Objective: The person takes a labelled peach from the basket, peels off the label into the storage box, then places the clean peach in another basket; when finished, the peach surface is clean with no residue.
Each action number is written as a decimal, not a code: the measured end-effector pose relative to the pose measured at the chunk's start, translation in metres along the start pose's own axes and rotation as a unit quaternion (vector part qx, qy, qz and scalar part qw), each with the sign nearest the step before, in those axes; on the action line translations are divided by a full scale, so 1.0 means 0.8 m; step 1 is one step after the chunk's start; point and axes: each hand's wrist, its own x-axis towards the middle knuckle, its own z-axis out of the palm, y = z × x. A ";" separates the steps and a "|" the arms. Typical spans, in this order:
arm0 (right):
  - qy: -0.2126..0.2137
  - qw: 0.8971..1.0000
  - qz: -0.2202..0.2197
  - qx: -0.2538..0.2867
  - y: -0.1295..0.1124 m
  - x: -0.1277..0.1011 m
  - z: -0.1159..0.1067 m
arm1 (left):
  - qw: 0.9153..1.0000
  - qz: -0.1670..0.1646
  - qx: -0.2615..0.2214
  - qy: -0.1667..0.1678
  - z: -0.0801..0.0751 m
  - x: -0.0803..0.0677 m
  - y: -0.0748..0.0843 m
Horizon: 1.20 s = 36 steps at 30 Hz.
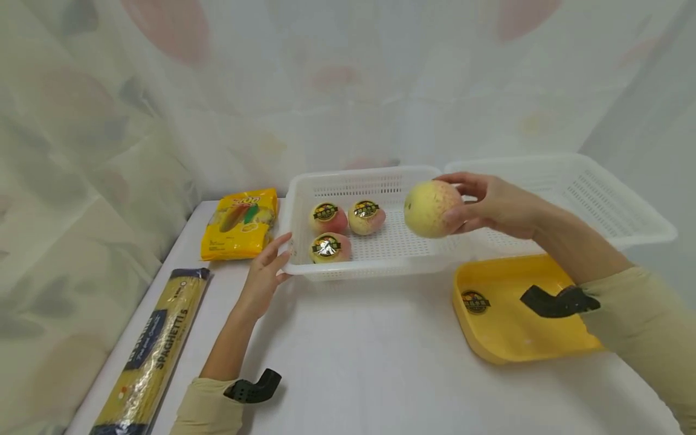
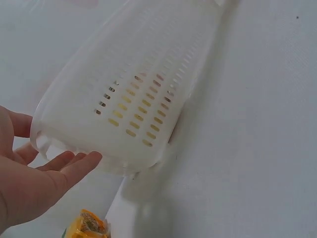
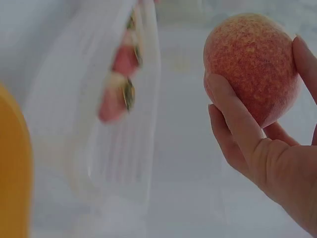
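White table [image 1: 348,362] bears basket [image 1: 304,199], perhaps before curtains [image 1: 109,121].

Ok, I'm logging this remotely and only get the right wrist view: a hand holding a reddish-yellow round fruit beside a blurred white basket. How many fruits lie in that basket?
Observer: Three stickered fruits lie in the white perforated plastic basket.
Operator: Where is the held fruit?
Observer: The reddish-yellow round fruit hangs above the basket's right end, gripped by the right hand.
Operator: And the other hand?
Observer: The left hand rests its straight fingers on the basket's near left corner.
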 end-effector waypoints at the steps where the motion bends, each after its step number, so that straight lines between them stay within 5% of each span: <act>1: 0.010 1.000 -0.003 -0.007 -0.003 0.002 -0.012 | 1.000 0.000 -0.002 0.001 0.000 0.000 0.000; 8: 0.068 0.997 0.006 -0.031 0.003 0.028 -0.097 | 1.000 0.001 -0.011 0.001 -0.001 -0.001 -0.001; 19: 0.111 0.991 0.064 -0.024 0.070 0.066 -0.186 | 1.000 0.009 -0.009 -0.005 0.004 0.001 -0.005; 28: 0.114 0.985 0.111 -0.066 0.131 0.058 -0.214 | 1.000 0.015 -0.012 -0.020 0.005 -0.004 -0.007; 36: 0.107 0.984 0.131 -0.054 0.159 0.055 -0.212 | 0.999 0.020 -0.012 -0.032 0.009 -0.005 -0.006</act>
